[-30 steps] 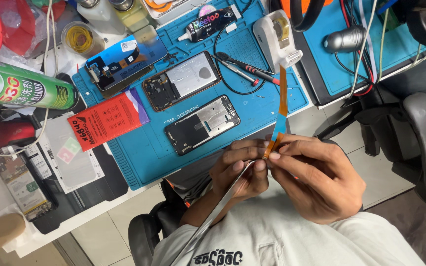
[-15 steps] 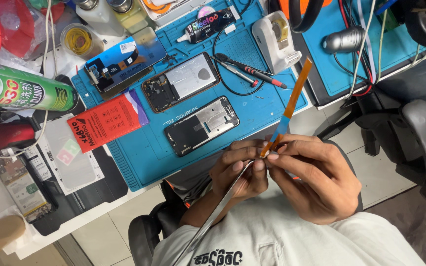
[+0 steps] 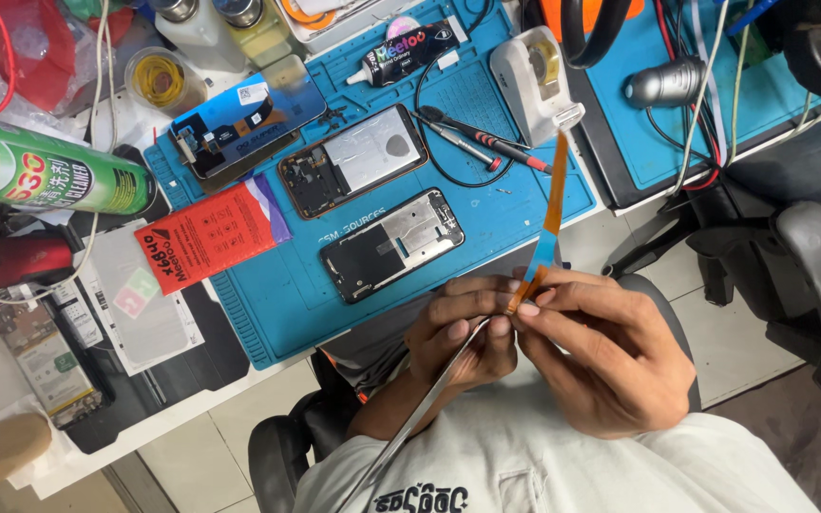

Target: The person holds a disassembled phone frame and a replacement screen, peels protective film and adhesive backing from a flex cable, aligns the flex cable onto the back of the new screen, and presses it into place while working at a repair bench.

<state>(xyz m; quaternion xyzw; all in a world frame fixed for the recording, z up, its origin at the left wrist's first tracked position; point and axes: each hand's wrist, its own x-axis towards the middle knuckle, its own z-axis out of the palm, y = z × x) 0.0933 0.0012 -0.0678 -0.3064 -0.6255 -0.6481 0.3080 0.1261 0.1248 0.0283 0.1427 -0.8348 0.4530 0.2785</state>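
Close to my chest, my left hand (image 3: 463, 332) holds long metal tweezers (image 3: 420, 418) whose tips meet the lower end of an orange tape strip (image 3: 551, 214). My right hand (image 3: 601, 351) pinches that same end of the strip. The strip runs up to a white tape dispenser (image 3: 534, 81) on the blue work mat (image 3: 268, 304). On the mat lie two opened phone bodies, one further away (image 3: 353, 171) and one nearer (image 3: 391, 242), and a detached phone screen (image 3: 239, 123).
A green spray can (image 3: 40, 176) lies at the left beside a red packet (image 3: 211, 233). A black glue tube (image 3: 401, 52), a screwdriver (image 3: 482, 142) and cables sit at the mat's far side. A second blue mat (image 3: 677, 133) and a black chair (image 3: 800, 275) are at the right.
The orange strip has swung from nearly vertical to a rightward slant and is drawn out longer. Both hands stay together near my chest.
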